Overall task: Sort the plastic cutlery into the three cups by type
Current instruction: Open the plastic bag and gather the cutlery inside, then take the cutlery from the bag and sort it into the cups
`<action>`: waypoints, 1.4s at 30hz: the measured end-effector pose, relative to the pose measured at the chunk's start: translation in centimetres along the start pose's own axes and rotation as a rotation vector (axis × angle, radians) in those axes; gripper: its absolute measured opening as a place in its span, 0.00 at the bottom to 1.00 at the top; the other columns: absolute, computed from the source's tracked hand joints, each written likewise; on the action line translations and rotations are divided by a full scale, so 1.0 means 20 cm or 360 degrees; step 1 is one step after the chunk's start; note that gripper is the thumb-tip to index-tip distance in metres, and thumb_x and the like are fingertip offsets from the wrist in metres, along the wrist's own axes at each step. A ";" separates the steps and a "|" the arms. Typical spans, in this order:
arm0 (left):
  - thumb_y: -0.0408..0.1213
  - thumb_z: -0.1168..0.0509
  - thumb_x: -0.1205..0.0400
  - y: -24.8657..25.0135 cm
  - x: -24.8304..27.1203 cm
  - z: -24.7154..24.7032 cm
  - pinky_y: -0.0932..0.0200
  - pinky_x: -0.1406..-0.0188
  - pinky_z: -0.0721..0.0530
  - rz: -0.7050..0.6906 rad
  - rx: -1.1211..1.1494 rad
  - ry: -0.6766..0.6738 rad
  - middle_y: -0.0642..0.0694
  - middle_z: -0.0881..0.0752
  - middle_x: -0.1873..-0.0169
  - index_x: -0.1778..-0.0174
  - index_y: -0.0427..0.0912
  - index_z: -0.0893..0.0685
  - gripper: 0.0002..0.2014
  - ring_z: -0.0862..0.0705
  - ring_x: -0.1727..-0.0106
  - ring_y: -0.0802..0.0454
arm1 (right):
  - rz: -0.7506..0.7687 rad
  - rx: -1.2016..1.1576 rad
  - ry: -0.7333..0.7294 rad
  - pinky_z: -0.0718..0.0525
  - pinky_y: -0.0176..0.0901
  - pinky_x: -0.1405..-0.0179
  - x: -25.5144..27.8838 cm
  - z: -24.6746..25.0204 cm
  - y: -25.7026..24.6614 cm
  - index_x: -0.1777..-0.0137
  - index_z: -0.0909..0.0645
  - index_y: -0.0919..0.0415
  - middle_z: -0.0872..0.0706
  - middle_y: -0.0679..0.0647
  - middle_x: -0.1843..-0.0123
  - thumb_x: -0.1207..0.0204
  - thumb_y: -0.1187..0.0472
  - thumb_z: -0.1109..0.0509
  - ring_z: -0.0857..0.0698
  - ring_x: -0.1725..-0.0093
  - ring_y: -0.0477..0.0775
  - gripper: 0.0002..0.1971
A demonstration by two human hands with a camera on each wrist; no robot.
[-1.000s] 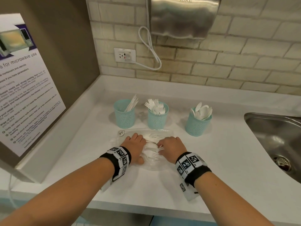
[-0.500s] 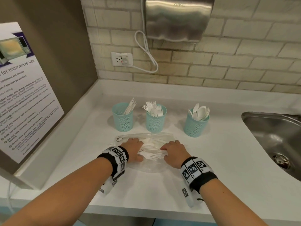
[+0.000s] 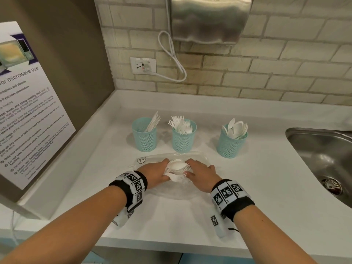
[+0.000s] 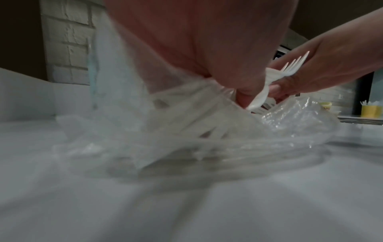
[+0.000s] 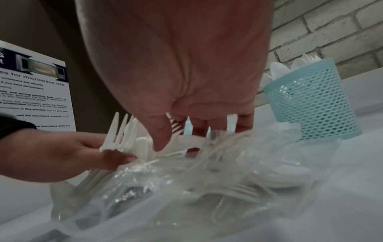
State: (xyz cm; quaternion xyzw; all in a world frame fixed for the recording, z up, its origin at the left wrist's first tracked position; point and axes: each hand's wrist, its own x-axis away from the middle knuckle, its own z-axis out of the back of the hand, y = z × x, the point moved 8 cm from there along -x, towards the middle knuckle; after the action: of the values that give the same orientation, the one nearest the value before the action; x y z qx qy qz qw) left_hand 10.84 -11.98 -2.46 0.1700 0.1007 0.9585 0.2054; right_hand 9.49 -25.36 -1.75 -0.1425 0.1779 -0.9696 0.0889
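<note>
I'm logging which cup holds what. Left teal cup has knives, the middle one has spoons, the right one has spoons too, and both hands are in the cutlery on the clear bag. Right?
Not quite: the middle teal cup holds forks, not spoons, as the head view shows. The left teal cup has knives, the right teal cup spoons; left hand and right hand are in the cutlery on the clear bag.

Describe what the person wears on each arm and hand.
Both forearms are bare, with no sleeves and no gloves. The left hand and right hand each have a black wristband at the wrist, ringed with white square tiles printed with black coded patterns. A white device hangs under each wrist.
</note>
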 end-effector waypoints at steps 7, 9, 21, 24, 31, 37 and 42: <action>0.47 0.36 0.19 0.03 -0.02 -0.06 0.53 0.52 0.24 -0.0052 0.0163 -0.0035 0.39 0.15 0.45 0.31 0.41 0.33 0.24 0.17 0.47 0.40 | 0.0032 -0.0021 -0.0011 0.39 0.51 0.43 -0.01 -0.04 -0.02 0.34 0.29 0.54 0.18 0.51 0.37 0.21 0.65 0.47 0.22 0.35 0.58 0.17; 0.47 0.36 0.19 0.01 -0.03 -0.07 0.53 0.54 0.23 -0.0037 0.0124 -0.0019 0.39 0.15 0.47 0.31 0.42 0.34 0.25 0.16 0.48 0.40 | 0.0067 -0.0158 -0.0042 0.42 0.49 0.41 -0.01 -0.02 -0.01 0.26 0.32 0.48 0.20 0.48 0.31 0.19 0.65 0.50 0.25 0.30 0.54 0.23; 0.61 0.24 0.35 -0.10 -0.05 -0.02 0.57 0.33 0.25 -0.0071 0.0624 0.0058 0.56 0.19 0.37 0.27 0.51 0.31 0.43 0.21 0.37 0.55 | -0.0115 -0.0054 -0.0061 0.34 0.52 0.28 -0.03 0.07 0.17 0.27 0.30 0.52 0.22 0.51 0.28 0.18 0.55 0.41 0.25 0.29 0.57 0.19; 0.51 0.22 0.33 -0.11 -0.07 -0.03 0.55 0.32 0.25 -0.0083 0.0563 0.0072 0.55 0.20 0.36 0.28 0.50 0.30 0.39 0.22 0.36 0.54 | -0.0062 0.0026 -0.0019 0.37 0.54 0.31 -0.04 0.06 0.15 0.28 0.31 0.53 0.23 0.52 0.29 0.16 0.55 0.44 0.26 0.29 0.58 0.17; 0.51 0.36 0.24 -0.16 -0.07 0.02 0.49 0.37 0.20 -0.0031 0.0492 0.0271 0.52 0.17 0.39 0.33 0.52 0.25 0.23 0.18 0.39 0.51 | -0.0122 -0.0031 0.0130 0.34 0.53 0.33 -0.04 0.07 0.18 0.30 0.32 0.58 0.22 0.56 0.33 0.15 0.58 0.47 0.24 0.33 0.59 0.16; 0.45 0.36 0.19 -0.19 -0.03 0.10 0.53 0.40 0.21 0.0032 0.0931 0.0482 0.53 0.17 0.43 0.28 0.54 0.30 0.22 0.18 0.44 0.53 | -0.0099 -0.0103 0.0086 0.26 0.50 0.35 -0.02 0.07 0.17 0.30 0.30 0.59 0.23 0.57 0.34 0.17 0.58 0.42 0.22 0.36 0.61 0.17; 0.49 0.35 0.18 -0.16 0.00 0.10 0.57 0.51 0.21 0.0080 0.1447 0.0514 0.52 0.15 0.61 0.35 0.53 0.27 0.17 0.17 0.60 0.56 | 0.0015 -0.0115 -0.0009 0.26 0.46 0.31 -0.01 0.05 0.11 0.28 0.27 0.52 0.22 0.52 0.35 0.22 0.58 0.34 0.23 0.33 0.54 0.22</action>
State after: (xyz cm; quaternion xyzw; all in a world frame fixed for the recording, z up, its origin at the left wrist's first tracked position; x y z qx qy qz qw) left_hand 12.77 -8.78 -1.49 0.0940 0.5361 0.8361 0.0688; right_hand 10.26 -27.56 -1.72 -0.1476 0.2131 -0.9617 0.0887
